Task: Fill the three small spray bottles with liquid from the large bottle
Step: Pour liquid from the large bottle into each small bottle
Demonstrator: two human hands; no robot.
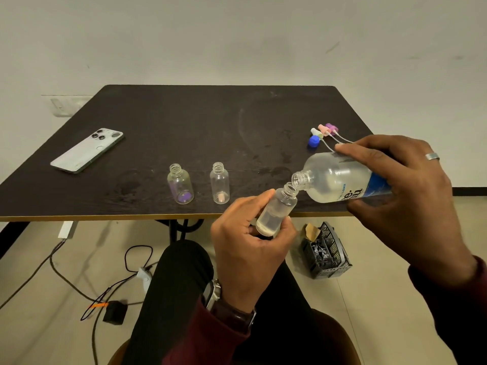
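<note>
Presently the large bottle (340, 177), gripped by the right hand (400, 196), is tilted leftward, mouth just above the small spray bottle (276, 209) clasped by the left hand (250, 248).

Right hand (403, 191) tips the large bottle (340, 180), mouth touching the small spray bottle (276, 209) gripped by the left hand (250, 248), just off the table (184, 122) edge.

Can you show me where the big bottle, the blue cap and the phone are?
big bottle (340, 177), head view, on its clear shoulder above the label.
blue cap (313, 141), head view, on its top.
phone (87, 151), head view, middle of its back.
</note>
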